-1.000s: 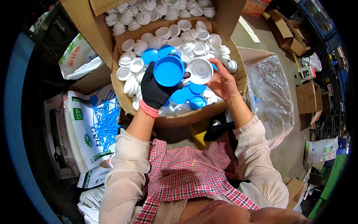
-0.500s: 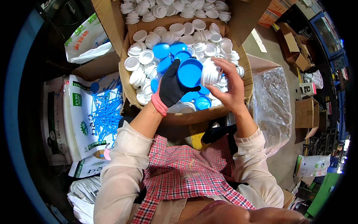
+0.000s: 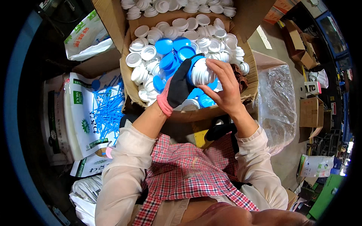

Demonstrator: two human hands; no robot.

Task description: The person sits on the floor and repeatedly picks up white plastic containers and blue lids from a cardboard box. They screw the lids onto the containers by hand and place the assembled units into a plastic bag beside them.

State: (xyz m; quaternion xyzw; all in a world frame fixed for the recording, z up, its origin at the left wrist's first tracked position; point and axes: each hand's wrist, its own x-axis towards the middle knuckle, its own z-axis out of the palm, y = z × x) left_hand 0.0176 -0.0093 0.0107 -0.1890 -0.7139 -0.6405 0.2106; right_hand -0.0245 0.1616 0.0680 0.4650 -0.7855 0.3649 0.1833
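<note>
My left hand (image 3: 178, 89), in a black glove with a pink cuff, grips a round blue plastic lid (image 3: 189, 74) by its side. Against the lid's open face sits a short stack of white ridged plastic caps (image 3: 203, 73). The bare fingers of my right hand (image 3: 228, 88) pinch that stack from its right side. Whether the caps are inside the lid's rim or only touching it is hard to see. Below both hands, a cardboard box (image 3: 211, 112) holds loose white caps (image 3: 141, 75) and several blue lids (image 3: 164, 46).
Thin blue plastic sticks (image 3: 107, 113) lie on a white printed sack (image 3: 81, 124) at the left. A box lined with clear plastic (image 3: 277, 101) stands to the right. More white caps (image 3: 162, 6) fill the far end. Cardboard boxes (image 3: 311, 113) line the right side.
The white stack has moved left onto the blue lid, which is now turned toward it and mostly covered. A brown object now shows right of my right hand.
</note>
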